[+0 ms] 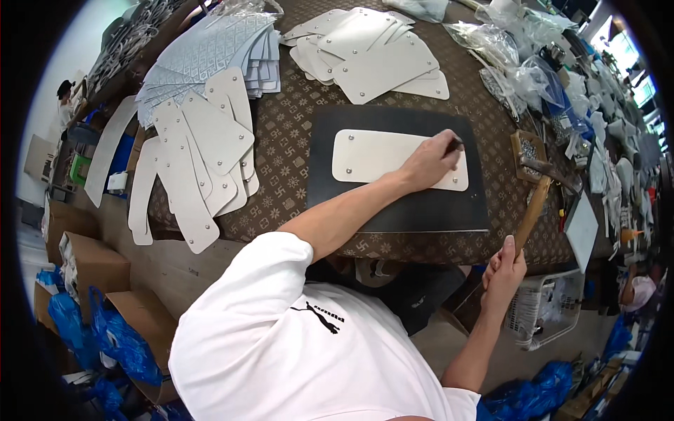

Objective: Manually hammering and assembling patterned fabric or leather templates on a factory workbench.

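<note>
- The left grip [430, 161] is closed around a dark tool [456, 144] over the pale panel's [375, 156] far right corner.
- The panel lies on the black mat [414, 209], probably light, bendy, smooth (edges suit holding).
- The right grip [504, 270] wraps a probably head-heavy hammer's [535, 210] near end.

Brown table [284, 140], mat [421, 210], panels [386, 67], probably bags [484, 36]

Left hand [430, 162] hides parts of white panel [375, 157], dark tool [456, 145]; pieces [531, 149] in wooden box [516, 149] too small to tell.
</note>
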### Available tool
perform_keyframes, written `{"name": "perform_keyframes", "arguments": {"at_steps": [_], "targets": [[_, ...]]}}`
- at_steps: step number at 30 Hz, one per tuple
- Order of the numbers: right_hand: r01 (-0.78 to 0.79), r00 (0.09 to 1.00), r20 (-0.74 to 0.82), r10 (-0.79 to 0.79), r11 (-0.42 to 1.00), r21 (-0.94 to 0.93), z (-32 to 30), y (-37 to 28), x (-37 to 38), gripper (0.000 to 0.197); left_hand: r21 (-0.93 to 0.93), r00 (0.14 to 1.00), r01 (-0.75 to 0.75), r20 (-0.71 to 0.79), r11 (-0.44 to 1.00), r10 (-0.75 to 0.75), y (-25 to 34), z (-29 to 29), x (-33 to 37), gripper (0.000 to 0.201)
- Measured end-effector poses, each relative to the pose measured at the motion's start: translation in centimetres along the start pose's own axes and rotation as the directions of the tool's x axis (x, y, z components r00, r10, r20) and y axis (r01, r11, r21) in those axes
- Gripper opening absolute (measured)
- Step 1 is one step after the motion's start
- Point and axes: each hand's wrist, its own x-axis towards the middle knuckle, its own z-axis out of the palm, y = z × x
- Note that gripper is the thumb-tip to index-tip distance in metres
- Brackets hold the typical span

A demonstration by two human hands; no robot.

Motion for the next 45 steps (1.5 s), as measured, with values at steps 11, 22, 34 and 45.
{"name": "perform_keyframes", "arguments": {"at_steps": [11,22,34,45], "targets": [[0.117,0.99,-0.092,-0.105,0.983,0.143,3.6,4.5,7.4,0.036,0.911,0.88,0.077,0.129,0.405,-0.458,2.1,-17.5,-3.6,0.084],[0.155,0.986,-0.091,-0.14,0.971,0.18,4.2,5.8,7.3,0.035,0.826,0.901,0.236,-0.383,0.512,0.204,3.6,-23.3,3.0,0.049],[0.206,0.963,-0.175,-0.203,0.978,-0.001,4.1,5.5,6.9,0.035,0.364,0.365,0.898,-0.93,0.247,0.042,6.9,-35.5,-23.9,0.055],[0.183,0.974,-0.155,-0.167,0.978,0.096,3.9,6.1,7.1,0.034,0.101,0.245,0.911,-0.912,0.399,-0.33,4.5,-38.3,-33.7,0.08]]}}
